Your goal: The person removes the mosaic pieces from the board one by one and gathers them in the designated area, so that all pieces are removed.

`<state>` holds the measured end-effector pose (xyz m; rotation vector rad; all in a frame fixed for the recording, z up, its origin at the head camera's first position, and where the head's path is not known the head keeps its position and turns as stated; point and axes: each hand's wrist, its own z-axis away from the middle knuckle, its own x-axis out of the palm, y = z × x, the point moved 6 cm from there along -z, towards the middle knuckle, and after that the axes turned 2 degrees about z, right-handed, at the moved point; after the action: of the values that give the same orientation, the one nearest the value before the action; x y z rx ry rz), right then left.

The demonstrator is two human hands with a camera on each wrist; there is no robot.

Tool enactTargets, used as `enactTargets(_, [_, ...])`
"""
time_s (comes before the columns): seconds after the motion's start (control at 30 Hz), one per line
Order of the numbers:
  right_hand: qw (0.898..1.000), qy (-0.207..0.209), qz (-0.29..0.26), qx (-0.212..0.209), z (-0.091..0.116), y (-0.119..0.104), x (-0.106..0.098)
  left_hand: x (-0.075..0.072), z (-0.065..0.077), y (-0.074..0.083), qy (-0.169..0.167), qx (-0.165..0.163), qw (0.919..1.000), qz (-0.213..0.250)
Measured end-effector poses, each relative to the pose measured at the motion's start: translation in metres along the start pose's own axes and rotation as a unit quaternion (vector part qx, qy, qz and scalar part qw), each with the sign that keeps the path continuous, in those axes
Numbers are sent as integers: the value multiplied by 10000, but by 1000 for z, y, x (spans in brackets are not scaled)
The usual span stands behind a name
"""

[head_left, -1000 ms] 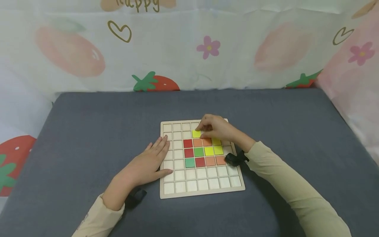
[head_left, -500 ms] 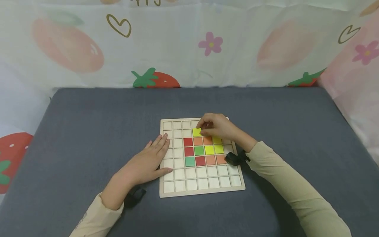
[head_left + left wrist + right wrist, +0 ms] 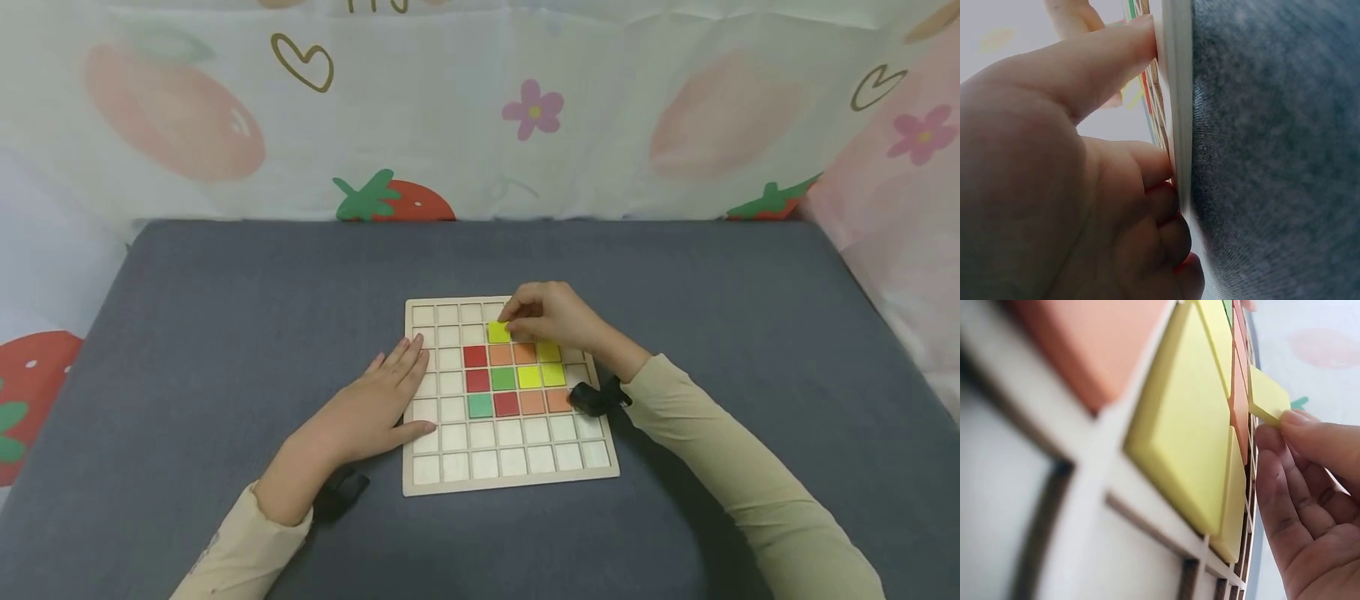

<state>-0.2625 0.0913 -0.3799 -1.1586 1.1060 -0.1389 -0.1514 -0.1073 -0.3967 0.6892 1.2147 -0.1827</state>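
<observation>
A square wooden grid board [image 3: 483,467] lies on the grey-covered table. My left hand [image 3: 371,408] rests along its left edge with straight, slightly spread fingers; in the left wrist view the thumb and fingertips touch the board's rim [image 3: 1177,94]. Near the board's far side, my right hand [image 3: 557,317] pinches a yellow square tile [image 3: 498,332] between thumb and index finger. In the right wrist view this tile [image 3: 1268,397] stands tilted up at the board's surface. Several red, orange, green and yellow tiles [image 3: 502,379] fill cells nearer to me. The right hand hides some far cells.
The grey table [image 3: 225,308] extends around the board on every side. A printed cloth [image 3: 600,125] with fruit and flowers hangs behind it. Small black devices are worn at both wrists, the right one [image 3: 592,400] hanging over the board's right edge.
The whole scene has shifted slightly upward in the head view. My right hand keeps its pinch on the yellow tile at nearly the same cell, and the left hand stays at the board's edge.
</observation>
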Motion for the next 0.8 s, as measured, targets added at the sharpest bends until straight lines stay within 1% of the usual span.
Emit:
enactTargets(0.13, [9987,63,-431,263,2,7,-2,1,-1,0,-33,45,10000,-23])
enactTargets(0.2, [9979,62,-535,348,4,9,-3,2,-2,0,-50,66,10000,-30])
enactTargets(0.37, [9974,134,-601,376,7,11,-11,2,-3,-1,-58,48,10000,10])
enactTargets(0.6, [9922,495,-1034,479,21,16,-31,1,-3,0,-46,28,10000,-18])
enactTargets(0.8, [9891,701,-1184,516,32,20,-43,0,0,0,-35,8,10000,4])
